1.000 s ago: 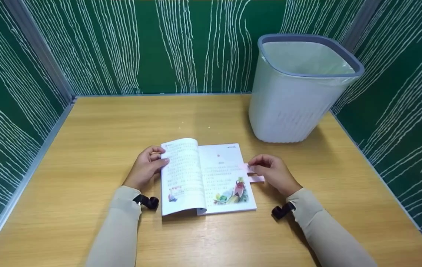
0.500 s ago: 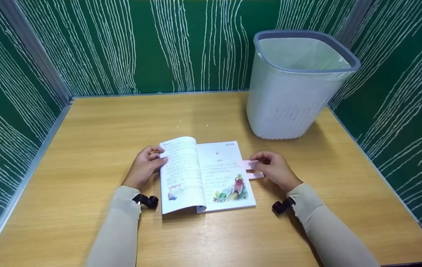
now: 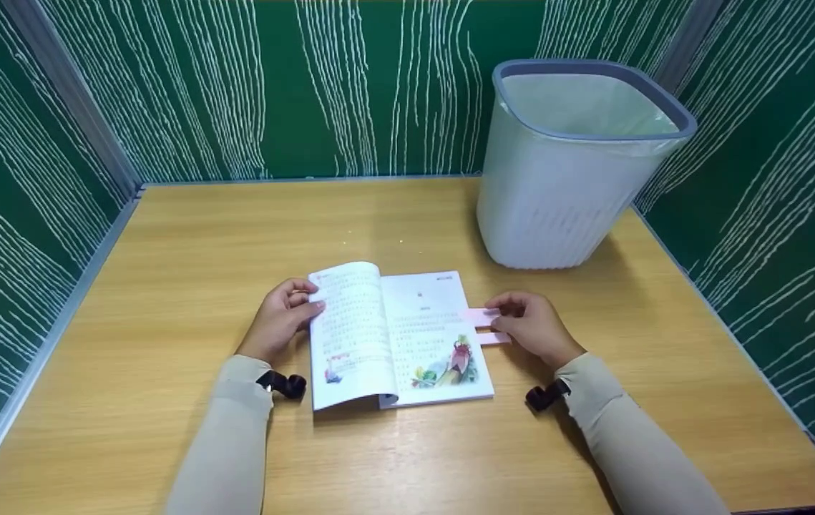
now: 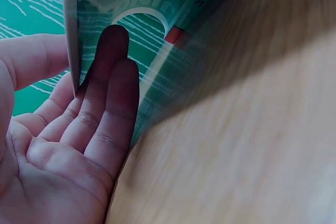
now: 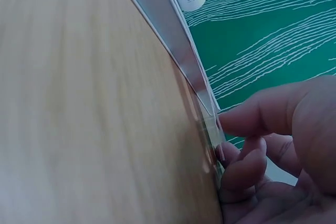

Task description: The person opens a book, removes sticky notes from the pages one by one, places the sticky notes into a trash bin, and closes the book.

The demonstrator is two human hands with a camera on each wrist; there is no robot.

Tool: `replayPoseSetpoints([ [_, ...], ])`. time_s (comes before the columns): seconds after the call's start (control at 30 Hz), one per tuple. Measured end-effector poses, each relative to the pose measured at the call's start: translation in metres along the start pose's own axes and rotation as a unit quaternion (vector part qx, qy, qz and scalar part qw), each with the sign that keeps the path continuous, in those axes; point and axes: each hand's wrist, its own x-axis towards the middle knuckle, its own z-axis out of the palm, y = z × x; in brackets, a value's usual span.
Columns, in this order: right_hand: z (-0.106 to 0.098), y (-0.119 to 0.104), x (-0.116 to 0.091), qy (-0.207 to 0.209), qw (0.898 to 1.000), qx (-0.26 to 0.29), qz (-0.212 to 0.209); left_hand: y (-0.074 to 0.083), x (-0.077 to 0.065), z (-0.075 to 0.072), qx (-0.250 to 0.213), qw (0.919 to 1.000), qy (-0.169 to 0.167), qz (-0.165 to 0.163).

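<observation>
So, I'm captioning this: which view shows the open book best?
The head view: there the book shows both facing pages. The left wrist view shows part of its printed underside; the right wrist view, mostly its edge.

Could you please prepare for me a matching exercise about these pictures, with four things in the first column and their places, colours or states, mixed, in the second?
Column one
1. Left hand
2. Waste bin
3. Right hand
4. Open book

Column two
A. Pinches a pink strip
B. Rests on the table between the hands
C. White, with a grey rim
D. Grips the raised left pages

Right pairs: 1-D, 2-C, 3-A, 4-B
</observation>
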Motion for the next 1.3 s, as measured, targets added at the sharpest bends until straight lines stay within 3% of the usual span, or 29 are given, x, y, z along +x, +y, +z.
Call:
replayPoseSetpoints([
  [0.47,0.0008,-0.0008,-0.0024,0.001,1.000,0.006,0.001,-0.0001,-0.0035,-0.0005,0.007,1.0000,0.005,-0.004],
  [0.8,-0.0001,0.0006,-0.0006,0.018,0.998,0.058,0.027,0.0011,-0.0025,0.0002,0.000,1.0000,0.000,-0.003],
  [1.13,0.0009,0.0018,0.0007,0.019,0.996,0.090,0.007,0.0005,-0.0018,-0.0010,0.011,0.9999,0.005,0.000],
  [1.3,-0.0007,0.0018,0.0000,0.021,0.995,0.092,0.012,-0.0002,-0.0012,0.0011,-0.005,1.0000,0.000,-0.003],
])
